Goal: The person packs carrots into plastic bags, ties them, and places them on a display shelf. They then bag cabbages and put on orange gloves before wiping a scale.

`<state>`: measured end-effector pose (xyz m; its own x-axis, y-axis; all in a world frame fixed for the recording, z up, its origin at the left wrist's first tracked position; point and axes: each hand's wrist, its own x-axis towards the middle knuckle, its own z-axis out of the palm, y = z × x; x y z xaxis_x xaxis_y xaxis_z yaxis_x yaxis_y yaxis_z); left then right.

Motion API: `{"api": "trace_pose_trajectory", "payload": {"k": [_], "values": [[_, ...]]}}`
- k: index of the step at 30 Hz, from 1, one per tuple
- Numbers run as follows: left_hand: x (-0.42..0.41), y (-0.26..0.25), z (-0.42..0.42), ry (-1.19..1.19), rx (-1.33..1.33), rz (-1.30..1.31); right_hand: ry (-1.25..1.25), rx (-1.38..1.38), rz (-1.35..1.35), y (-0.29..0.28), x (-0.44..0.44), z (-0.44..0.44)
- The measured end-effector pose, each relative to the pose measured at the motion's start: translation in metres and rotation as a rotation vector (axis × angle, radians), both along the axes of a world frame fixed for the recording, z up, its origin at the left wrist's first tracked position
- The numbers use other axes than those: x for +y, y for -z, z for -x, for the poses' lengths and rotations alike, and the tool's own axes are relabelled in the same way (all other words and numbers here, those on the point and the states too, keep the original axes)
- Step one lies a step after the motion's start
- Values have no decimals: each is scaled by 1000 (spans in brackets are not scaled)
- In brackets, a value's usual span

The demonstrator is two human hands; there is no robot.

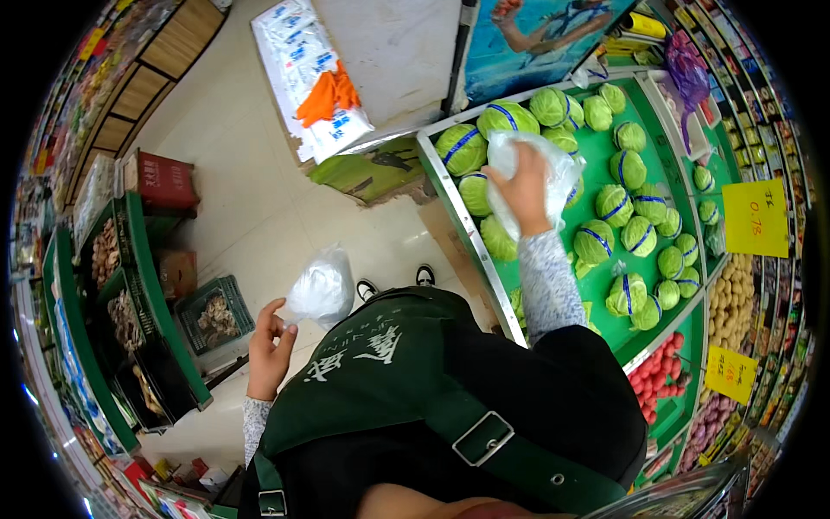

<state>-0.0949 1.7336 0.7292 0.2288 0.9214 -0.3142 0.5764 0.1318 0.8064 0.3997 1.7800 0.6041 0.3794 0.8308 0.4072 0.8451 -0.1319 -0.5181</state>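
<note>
My left hand (267, 353) pinches the edge of a bunched, translucent plastic bag (322, 285), which hangs over the floor beside my green apron (382, 363). What the bag contains, if anything, cannot be made out. Over the display bin, my right hand (524, 191) grips a second translucent plastic bag (502, 152). That bag covers part of the green cabbages (462, 148) at the bin's left side; whether a cabbage is inside it is hidden. Many of the cabbages wear a blue tape band.
The metal rim (463, 224) of the bin runs close to my right side. Red vegetables (655, 376) and potatoes (731, 295) lie farther right. To the left stand a tiered green rack (165, 324) and a plastic crate (240, 305). An orange cloth (329, 96) lies on white packages (292, 39) ahead.
</note>
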Motion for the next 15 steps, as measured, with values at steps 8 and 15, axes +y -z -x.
{"api": "trace_pose_trajectory", "payload": {"k": [8,15], "values": [[34,16,3,42,-260,282,224,229,281,41,-9,-48],[87,61,28,73,-869,294,-1214,689,178,-72,56,247]]}}
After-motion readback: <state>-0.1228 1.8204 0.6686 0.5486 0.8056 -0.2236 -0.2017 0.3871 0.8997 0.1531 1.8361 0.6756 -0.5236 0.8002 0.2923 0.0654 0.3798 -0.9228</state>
